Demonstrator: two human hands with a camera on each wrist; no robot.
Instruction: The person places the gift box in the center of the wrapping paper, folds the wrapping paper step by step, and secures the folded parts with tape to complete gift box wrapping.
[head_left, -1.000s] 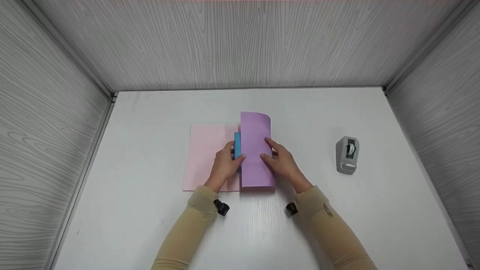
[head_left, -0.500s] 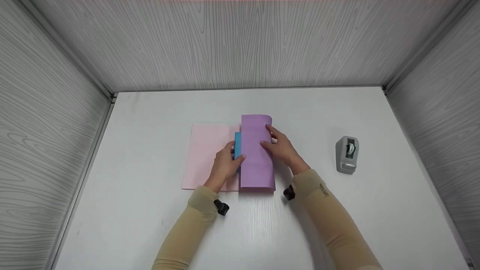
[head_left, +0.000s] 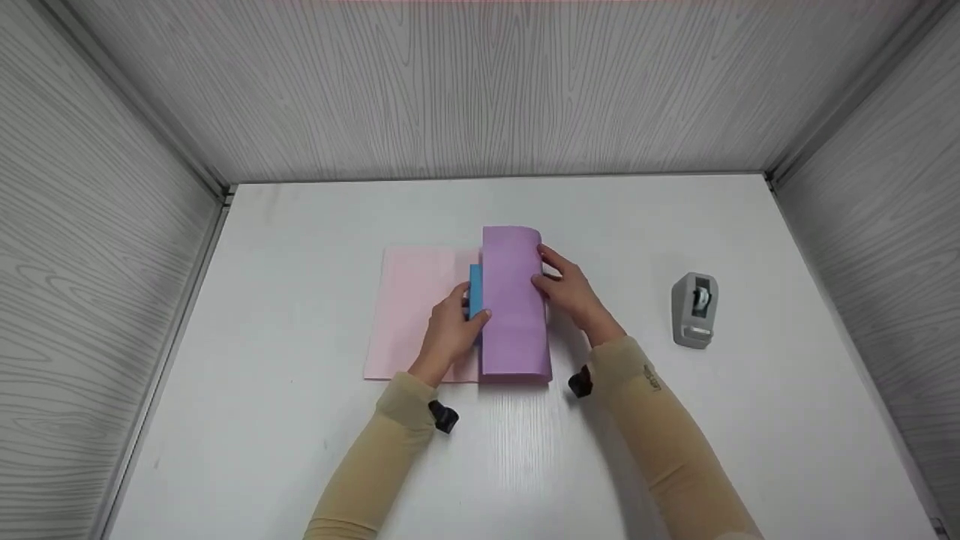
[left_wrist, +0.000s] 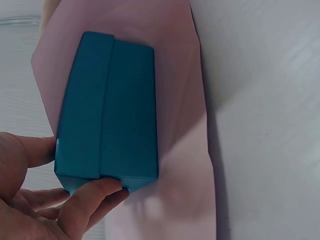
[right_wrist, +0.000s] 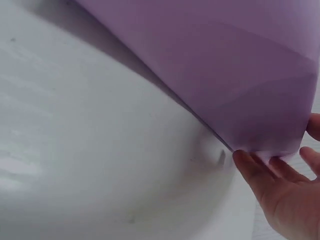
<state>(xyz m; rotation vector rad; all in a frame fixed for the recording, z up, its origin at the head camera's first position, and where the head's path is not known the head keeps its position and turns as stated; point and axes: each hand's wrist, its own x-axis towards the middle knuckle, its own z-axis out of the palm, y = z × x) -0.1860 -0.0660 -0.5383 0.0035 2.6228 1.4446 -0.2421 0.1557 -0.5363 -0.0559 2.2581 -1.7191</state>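
Snugly, blue box (left_wrist: 107, 110) between left fingers (left_wrist: 92, 192).

Open white table (head_left: 300, 450) lies in front of, behind and left of the pink paper (head_left: 412, 307); a hand could pass there unhindered. To the right, the grey tape dispenser (head_left: 695, 309) stands well apart from the folded purple flap (head_left: 512, 300), leaving a broad lane between. Grey walls (head_left: 90, 262) close off three sides of the table.

Blue box (head_left: 475, 291) mostly under purple paper (head_left: 512, 300)
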